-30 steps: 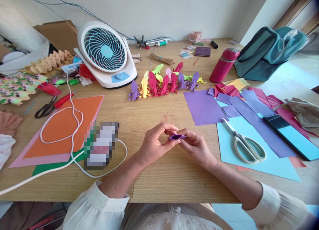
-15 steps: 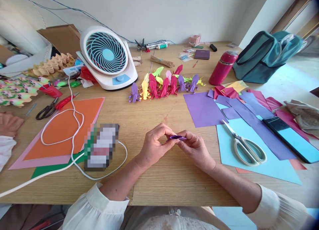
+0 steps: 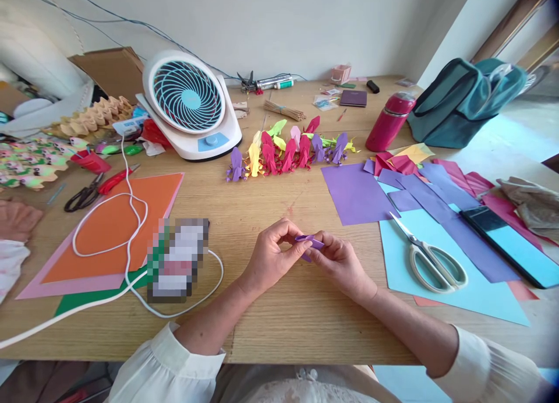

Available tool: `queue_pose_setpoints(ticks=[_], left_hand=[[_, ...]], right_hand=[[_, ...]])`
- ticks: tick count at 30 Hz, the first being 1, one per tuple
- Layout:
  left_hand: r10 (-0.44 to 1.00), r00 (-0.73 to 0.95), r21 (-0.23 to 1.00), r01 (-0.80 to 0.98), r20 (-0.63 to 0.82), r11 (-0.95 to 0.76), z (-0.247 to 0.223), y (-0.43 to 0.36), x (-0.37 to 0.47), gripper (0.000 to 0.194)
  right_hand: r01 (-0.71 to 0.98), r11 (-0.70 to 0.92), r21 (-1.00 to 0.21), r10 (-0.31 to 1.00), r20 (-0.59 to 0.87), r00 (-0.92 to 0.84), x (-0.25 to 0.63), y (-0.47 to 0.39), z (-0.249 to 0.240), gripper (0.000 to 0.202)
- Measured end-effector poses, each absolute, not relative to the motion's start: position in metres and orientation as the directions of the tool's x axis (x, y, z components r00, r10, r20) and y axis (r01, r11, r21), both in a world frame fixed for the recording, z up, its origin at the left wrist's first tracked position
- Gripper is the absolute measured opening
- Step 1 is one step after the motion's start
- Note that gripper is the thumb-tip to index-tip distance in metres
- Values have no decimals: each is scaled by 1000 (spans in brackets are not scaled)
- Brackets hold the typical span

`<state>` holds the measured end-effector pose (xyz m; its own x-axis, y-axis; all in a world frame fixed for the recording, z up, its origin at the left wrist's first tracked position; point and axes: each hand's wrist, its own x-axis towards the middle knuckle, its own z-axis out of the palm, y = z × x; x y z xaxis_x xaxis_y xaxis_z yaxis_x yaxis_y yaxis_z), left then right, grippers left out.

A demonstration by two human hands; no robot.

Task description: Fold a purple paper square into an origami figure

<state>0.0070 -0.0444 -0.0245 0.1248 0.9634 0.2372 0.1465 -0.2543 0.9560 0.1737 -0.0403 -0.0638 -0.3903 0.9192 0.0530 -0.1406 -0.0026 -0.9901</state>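
Observation:
A small folded piece of purple paper [image 3: 315, 243] is pinched between my two hands above the middle of the wooden table [image 3: 279, 327]. My left hand [image 3: 274, 253] grips its left end between thumb and fingers. On its right end my right hand [image 3: 343, 263] is closed the same way. Beyond my hands stands a cluster of folded paper figures [image 3: 288, 152] in red, yellow, green, pink and purple. A purple sheet [image 3: 356, 193] lies to the right, beside a light blue sheet [image 3: 454, 301] bearing white-handled scissors [image 3: 437, 264].
At the left are orange paper [image 3: 152, 205], a white cable, a blurred phone [image 3: 177, 260] and dark-handled scissors [image 3: 82, 198]. A white fan [image 3: 190, 100] stands behind. A red bottle [image 3: 390, 123], teal bag [image 3: 463, 106] and another phone [image 3: 510, 246] are at the right. Another person's hand [image 3: 20, 219] shows far left.
The purple paper has turned between my fingers, so more of its flat face and a lower flap show. My hands have barely shifted.

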Motion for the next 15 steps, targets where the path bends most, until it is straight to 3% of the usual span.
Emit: queue_pose_setpoints(ticks=[15], left_hand=[[985, 119, 983, 115, 128, -142, -30, -42, 5, 22]], right_hand=[[-156, -79, -985, 908, -6, -419, 170, -40, -62, 31]])
